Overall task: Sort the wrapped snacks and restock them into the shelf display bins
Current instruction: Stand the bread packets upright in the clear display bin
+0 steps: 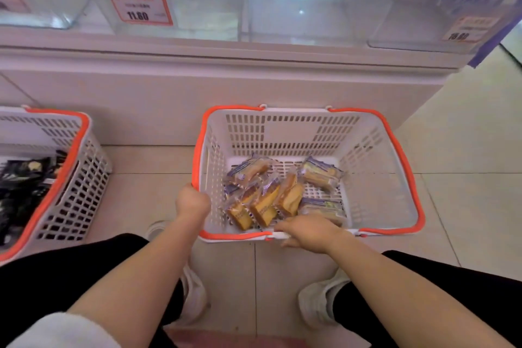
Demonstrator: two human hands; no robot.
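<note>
The orange-bordered price card (139,6) on the front of the clear display bin (175,13) at upper left shows the number 11.80 in bold dark digits; the smaller lines above it are too blurred to read. A second price card (471,29) on the clear bin at far right (418,34) carries a number (perhaps 19.80, though the blur leaves the digits uncertain). Print on the wrapped snacks (265,200) in the basket (375,150) is illegible.
</note>
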